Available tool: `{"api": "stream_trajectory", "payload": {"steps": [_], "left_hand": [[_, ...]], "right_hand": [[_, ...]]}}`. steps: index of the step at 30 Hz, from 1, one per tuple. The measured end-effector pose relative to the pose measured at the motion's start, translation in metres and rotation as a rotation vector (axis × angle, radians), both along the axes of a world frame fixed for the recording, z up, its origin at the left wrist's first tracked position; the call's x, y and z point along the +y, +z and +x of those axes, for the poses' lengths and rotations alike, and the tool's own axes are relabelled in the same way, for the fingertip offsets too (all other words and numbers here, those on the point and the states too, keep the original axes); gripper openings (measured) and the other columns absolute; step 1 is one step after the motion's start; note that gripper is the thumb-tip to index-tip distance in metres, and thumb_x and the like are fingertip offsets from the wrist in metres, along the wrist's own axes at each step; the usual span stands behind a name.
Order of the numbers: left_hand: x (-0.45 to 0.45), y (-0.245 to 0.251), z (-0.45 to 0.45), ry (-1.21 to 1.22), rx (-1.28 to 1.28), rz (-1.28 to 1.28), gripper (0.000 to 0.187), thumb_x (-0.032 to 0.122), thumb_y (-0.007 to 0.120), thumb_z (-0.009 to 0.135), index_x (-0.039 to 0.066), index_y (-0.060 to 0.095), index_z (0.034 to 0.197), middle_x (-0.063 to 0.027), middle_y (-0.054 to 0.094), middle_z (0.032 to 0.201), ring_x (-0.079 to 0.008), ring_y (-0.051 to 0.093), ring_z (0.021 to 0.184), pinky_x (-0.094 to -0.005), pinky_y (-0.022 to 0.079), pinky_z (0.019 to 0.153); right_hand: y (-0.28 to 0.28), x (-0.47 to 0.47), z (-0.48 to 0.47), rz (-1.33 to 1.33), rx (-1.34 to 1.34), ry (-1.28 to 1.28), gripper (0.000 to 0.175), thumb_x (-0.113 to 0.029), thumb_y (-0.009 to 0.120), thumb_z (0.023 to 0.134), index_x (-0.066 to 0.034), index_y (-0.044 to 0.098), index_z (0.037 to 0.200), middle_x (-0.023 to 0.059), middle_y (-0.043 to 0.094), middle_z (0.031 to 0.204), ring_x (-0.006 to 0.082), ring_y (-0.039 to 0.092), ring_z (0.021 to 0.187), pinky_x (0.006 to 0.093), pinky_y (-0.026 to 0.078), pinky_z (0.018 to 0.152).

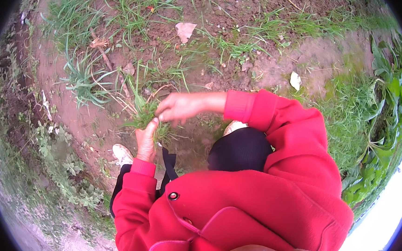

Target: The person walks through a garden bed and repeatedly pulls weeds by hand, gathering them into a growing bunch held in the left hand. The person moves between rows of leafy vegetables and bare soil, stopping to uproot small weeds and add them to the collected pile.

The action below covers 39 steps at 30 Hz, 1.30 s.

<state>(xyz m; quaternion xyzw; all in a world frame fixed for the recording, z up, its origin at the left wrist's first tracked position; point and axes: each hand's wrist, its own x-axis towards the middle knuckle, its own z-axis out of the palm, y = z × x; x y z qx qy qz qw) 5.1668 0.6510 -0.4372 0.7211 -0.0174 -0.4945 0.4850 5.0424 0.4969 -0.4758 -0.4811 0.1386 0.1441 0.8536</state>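
Observation:
My left hand [146,141] is closed around a bunch of thin green plants [143,116], its thumb laid across them. Some blades stick up beyond the fist, and finer tufts hang out on its right side. My right hand [178,106] comes in from the right, blurred by motion, with its fingertips at the left thumb and the bunch. Whether anything is pinched in those fingers I cannot make out. Both hands are in front of my knees, above bare brown soil.
Grass-like clumps [87,79] grow from the soil ahead. A thin stick [104,57] lies beside them. Dry leaves [185,31] are scattered about, one of them pale [295,80]. Leafy plants [386,102] border the right side. My white shoe [122,154] rests on the ground at left.

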Motion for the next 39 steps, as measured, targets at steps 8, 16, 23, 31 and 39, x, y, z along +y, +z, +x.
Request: {"api": "stream_trajectory", "payload": {"steps": [8,16,23,31,39], "left_hand": [[0.046,0.061,0.041,0.183,0.162,-0.065,0.036,0.025,0.052,0.084,0.002,0.052,0.112,-0.0086,0.059,0.105,-0.0199,0.056,0.095,-0.0343,0.045,0.082],[0.101,0.116,0.067,0.384,0.024,-0.228,0.038,0.028,0.048,0.089,0.003,0.048,0.117,-0.0138,0.055,0.113,-0.0248,0.055,0.101,-0.0385,0.046,0.085],[0.122,0.109,0.081,0.527,-0.055,-0.263,0.026,0.023,0.051,0.089,0.007,0.052,0.108,-0.0109,0.056,0.109,-0.0222,0.056,0.096,-0.0361,0.048,0.081],[0.139,0.126,0.106,0.656,-0.034,-0.306,0.036,0.028,0.052,0.087,0.005,0.05,0.115,-0.0118,0.055,0.113,-0.0241,0.053,0.103,-0.039,0.045,0.085],[0.17,0.125,0.11,0.581,-0.041,-0.424,0.033,0.025,0.038,0.093,0.008,0.04,0.122,-0.0124,0.045,0.127,-0.0259,0.048,0.111,-0.0408,0.04,0.094]], "right_hand": [[-0.12,-0.14,-0.019,-1.152,0.33,-0.54,0.027,-0.026,0.052,0.08,-0.0045,0.065,0.089,0.0148,0.064,0.082,0.0281,0.063,0.08,0.0383,0.048,0.073],[-0.172,-0.12,0.024,-1.441,0.697,0.022,0.037,-0.037,0.06,0.073,-0.0069,0.064,0.093,0.0131,0.063,0.095,0.0296,0.061,0.087,0.0392,0.048,0.076],[-0.205,-0.121,0.016,-1.48,0.503,-0.159,0.021,-0.026,0.058,0.077,-0.0113,0.065,0.09,0.0122,0.064,0.082,0.0266,0.062,0.076,0.0344,0.048,0.071],[-0.194,-0.154,0.021,-1.382,0.076,-0.264,0.018,-0.018,0.056,0.081,-0.0113,0.063,0.096,0.0084,0.064,0.078,0.0234,0.06,0.07,0.0343,0.047,0.066],[-0.214,-0.107,0.04,-1.744,0.163,0.314,0.041,-0.009,0.058,0.072,-0.0172,0.053,0.112,0.0138,0.055,0.108,0.0316,0.059,0.088,0.0412,0.047,0.066]]}}
